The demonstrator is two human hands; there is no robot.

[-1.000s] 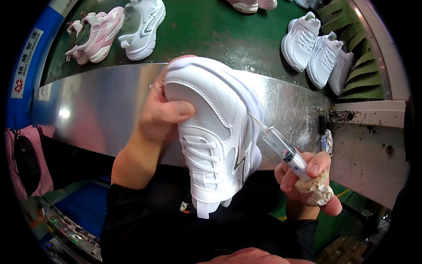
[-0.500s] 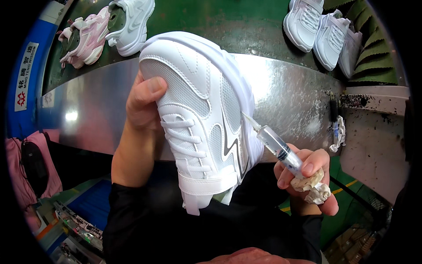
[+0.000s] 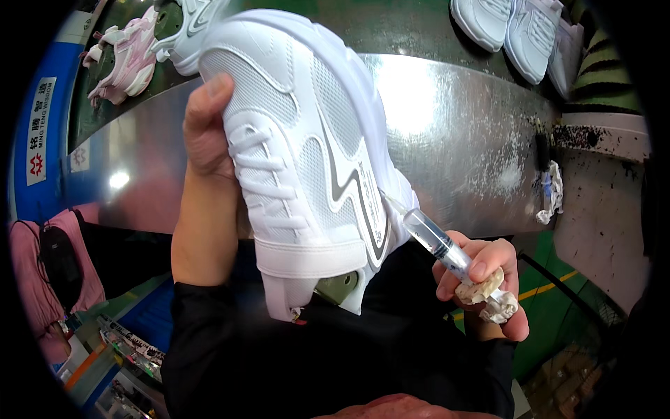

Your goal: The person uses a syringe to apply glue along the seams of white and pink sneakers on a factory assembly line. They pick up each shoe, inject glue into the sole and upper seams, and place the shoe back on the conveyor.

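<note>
Right hand (image 3: 481, 286) grip: fingers pinched round clear syringe (image 3: 436, 241) plus crumpled rag wad (image 3: 492, 297). Syringe long axis slants up-left; tip meets white sneaker (image 3: 307, 153) at heel-side sole edge. Left hand (image 3: 206, 129) grip: clamped on sneaker's lace side, toe pointing away toward far edge of steel counter (image 3: 460, 126). Right hand nearer seam.

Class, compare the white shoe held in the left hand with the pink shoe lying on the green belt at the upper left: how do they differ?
The white shoe is white with a grey zigzag stripe; the pink shoe is pale pink and white. The white shoe is lifted off the surface in the left hand, toe away from the person; the pink shoe lies untouched on the green belt. Both are laced sports shoes.
</note>
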